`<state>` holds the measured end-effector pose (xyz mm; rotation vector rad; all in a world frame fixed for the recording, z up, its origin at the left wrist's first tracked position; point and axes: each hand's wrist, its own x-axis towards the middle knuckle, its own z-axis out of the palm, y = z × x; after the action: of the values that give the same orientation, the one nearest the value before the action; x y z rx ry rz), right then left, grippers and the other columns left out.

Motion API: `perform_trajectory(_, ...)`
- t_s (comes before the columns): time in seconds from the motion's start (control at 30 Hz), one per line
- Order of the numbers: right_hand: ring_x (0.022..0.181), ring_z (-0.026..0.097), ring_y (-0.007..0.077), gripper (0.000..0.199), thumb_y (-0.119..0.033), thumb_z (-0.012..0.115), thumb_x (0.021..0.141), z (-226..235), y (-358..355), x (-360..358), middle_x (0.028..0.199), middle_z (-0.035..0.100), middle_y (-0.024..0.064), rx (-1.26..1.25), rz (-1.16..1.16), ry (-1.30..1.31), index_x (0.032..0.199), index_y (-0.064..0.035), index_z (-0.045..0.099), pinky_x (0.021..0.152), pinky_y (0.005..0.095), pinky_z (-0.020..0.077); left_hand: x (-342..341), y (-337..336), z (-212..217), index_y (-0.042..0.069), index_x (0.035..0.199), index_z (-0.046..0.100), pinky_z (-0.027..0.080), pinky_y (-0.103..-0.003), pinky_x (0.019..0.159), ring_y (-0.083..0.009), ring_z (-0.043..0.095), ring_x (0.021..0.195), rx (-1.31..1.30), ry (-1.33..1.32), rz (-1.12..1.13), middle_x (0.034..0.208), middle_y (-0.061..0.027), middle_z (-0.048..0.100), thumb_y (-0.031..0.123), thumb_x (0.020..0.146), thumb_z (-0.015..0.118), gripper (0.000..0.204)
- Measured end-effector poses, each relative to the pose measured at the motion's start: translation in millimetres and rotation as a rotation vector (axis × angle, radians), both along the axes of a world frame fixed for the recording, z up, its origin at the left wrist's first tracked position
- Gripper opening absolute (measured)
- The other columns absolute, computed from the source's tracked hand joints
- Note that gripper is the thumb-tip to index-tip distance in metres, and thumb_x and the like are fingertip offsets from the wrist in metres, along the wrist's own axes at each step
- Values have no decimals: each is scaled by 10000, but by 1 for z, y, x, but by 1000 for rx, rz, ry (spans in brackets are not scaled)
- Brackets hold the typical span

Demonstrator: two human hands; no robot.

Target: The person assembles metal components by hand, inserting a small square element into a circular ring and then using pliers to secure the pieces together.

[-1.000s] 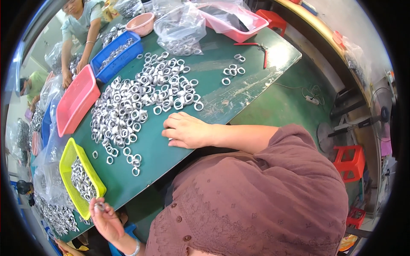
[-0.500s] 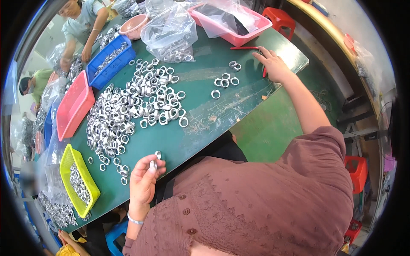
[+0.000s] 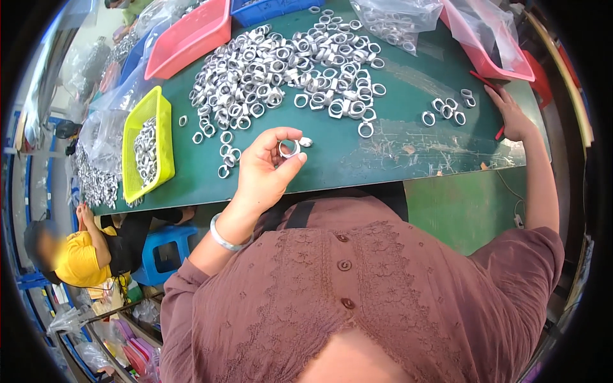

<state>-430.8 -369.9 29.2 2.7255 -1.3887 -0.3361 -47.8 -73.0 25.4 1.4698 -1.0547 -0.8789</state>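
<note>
My left hand (image 3: 265,167) pinches a silver metal ring (image 3: 289,149) between thumb and fingers, above the table's near edge. Just past the fingertips is a second silver ring (image 3: 306,142); I cannot tell if they touch it. At the far right, my right hand (image 3: 516,120) lies with fingers stretched out over a tool with red handles (image 3: 480,79), most of it hidden. Several loose rings (image 3: 428,118) lie left of that hand. A large heap of similar rings (image 3: 255,76) spreads over the green table (image 3: 268,185), beyond my left hand.
A yellow basket (image 3: 167,143) with metal parts stands at the left. Behind the heap are a pink tray (image 3: 188,38), a blue tray (image 3: 274,7) and a clear bag (image 3: 399,25) of rings. Another pink tray (image 3: 485,60) sits far right. A person in yellow (image 3: 80,255) sits lower left.
The view has turned, so the table sits higher and further right. My left hand has turned and now shows the ring's round opening. The right hand stays by the red handles.
</note>
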Motion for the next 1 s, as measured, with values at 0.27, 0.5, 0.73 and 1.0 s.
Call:
perform_trajectory(0.27, 1181, 349, 346, 888, 216, 385, 521, -9, 6, -13, 1300, 341, 161, 52, -25, -207, 1339, -114, 283, 973, 370, 325, 1, -3, -9, 6, 1142, 488, 416, -186, 736, -51, 476, 844, -16, 135, -18, 1067, -31, 525, -71, 763, 561, 394)
perform_trajectory(0.5, 1194, 372, 307, 702, 66, 497, 602, 4, 27, -3, 1360, 310, 162, 156, 110, -331, 1269, -123, 386, 916, 372, 361, 7, -3, -13, 2, 1259, 394, 421, -218, 750, -81, 490, 870, 20, 164, -35, 1129, -65, 508, -38, 831, 484, 439)
perform_trajectory(0.73, 1046, 445, 372, 146, -6, 569, 727, -6, 17, -15, 1287, 380, 188, 72, 150, -403, 788, -11, 437, 889, 381, 367, 6, 1, -11, -3, 1272, 360, 425, -212, 742, -87, 494, 872, -35, 119, -18, 1140, -93, 495, -47, 815, 513, 484)
perform_trajectory(1.0, 985, 468, 370, 155, 20, 522, 728, -11, 48, -20, 1294, 368, 184, -80, 162, -171, 849, 6, 427, 834, 414, 393, 6, 4, -9, -15, 1258, 363, 431, -238, 802, -104, 500, 908, -136, 202, -17, 1148, -116, 487, -56, 784, 560, 515)
